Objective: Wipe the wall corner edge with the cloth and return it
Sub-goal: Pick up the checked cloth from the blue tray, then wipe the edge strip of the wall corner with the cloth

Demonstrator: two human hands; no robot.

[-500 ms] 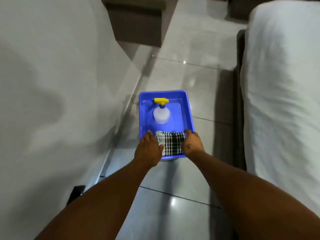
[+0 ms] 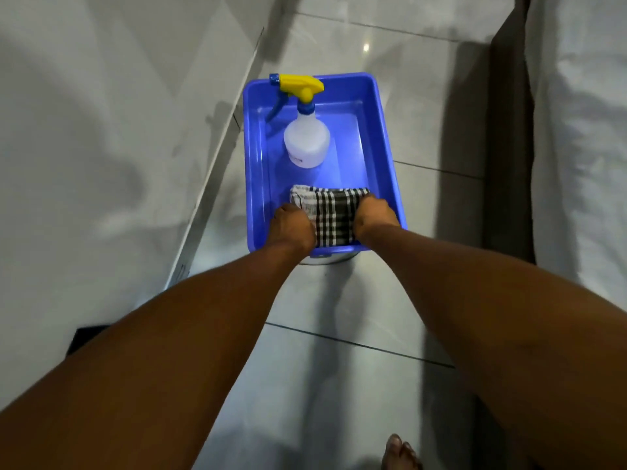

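Leftmost stands the pale wall [image 2: 101, 147], its lower edge running down along the tiled floor [image 2: 339, 334] just beside the blue tub [image 2: 380, 130]. Inside the tub, toward its far end, a clear spray bottle [image 2: 307, 140] with a yellow trigger head stands upright. At the near end lies the checked cloth [image 2: 330, 215], folded, draped against the tub's near wall. The left hand [image 2: 293, 227] rests on the cloth's left edge, fingers curled down over it; whether they actually pinch the fabric or only press on it cannot be told, since the fingertips are hidden. The cloth's striped middle shows bare between the two hands. The right hand [image 2: 375, 215] sits on the cloth's right edge, close to the tub's right wall, its fingers likewise bent down and out of sight, so its hold cannot be told either. Farther right a white bed [image 2: 576, 164] runs along the floor. A bare foot [image 2: 400, 452] shows at the bottom edge.
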